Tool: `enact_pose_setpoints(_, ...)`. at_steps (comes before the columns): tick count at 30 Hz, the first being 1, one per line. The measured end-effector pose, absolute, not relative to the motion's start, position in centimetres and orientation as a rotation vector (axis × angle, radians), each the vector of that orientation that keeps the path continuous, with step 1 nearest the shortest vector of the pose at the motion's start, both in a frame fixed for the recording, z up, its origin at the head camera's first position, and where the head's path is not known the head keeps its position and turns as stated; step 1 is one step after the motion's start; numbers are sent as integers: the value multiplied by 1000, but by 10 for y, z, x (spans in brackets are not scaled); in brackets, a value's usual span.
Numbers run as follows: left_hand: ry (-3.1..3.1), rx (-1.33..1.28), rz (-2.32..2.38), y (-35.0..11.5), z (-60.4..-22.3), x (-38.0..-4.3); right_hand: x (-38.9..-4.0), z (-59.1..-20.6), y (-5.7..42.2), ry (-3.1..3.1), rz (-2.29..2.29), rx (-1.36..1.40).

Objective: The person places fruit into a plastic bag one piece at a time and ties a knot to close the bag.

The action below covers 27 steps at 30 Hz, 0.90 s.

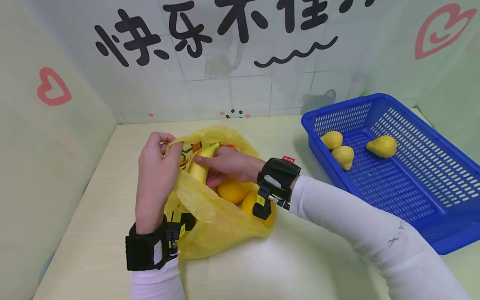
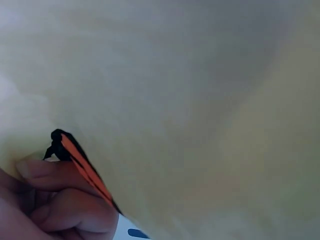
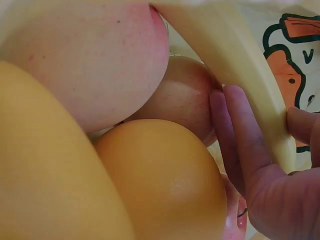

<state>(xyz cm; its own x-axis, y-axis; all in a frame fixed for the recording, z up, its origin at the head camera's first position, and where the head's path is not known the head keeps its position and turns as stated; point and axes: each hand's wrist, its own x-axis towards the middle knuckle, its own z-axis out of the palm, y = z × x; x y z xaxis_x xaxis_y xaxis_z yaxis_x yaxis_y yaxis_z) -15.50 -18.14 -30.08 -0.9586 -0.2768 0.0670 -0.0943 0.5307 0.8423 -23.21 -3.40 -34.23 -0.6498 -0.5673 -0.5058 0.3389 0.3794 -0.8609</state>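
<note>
A yellow plastic bag (image 1: 210,225) stands on the table with its mouth spread. At the left of its rim, my left hand (image 1: 156,175) pinches the plastic between thumb and fingers. My right hand (image 1: 234,163) reaches into the bag and grips a banana (image 1: 198,168), thumb on one side and fingers on the other. Beside that hand lie orange-yellow round fruits (image 1: 231,191). In the right wrist view, a pinkish round fruit (image 3: 90,60) and a reddish one (image 3: 175,92) sit near the banana. The bag's plastic fills most of the left wrist view.
A blue plastic basket (image 1: 339,183) stands at the right. Two yellow pears (image 1: 343,157) lie by its left wall, and another pear (image 1: 383,146) lies farther right. A whitish printed wall (image 1: 247,96) rises behind the pale table (image 1: 101,200).
</note>
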Motion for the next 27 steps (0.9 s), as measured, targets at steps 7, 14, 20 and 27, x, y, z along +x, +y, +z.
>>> enact_pose_setpoints(7, -2584, 296, -1388, -182, -300, -155, -233, -343, -37, 1857, -1355, -206)
enact_pose_setpoints(14, -2580, 294, -1396, -182, -300, -155, -234, -345, -40, 1885, -1323, -188)
enact_pose_setpoints(20, -2571, 297, -1376, -182, -300, -155, -235, -344, -37, 1857, -1315, -146)
enact_pose_setpoints(27, -2558, 306, -1405, -182, -300, -154, -238, -336, -32, 1853, -1309, -137)
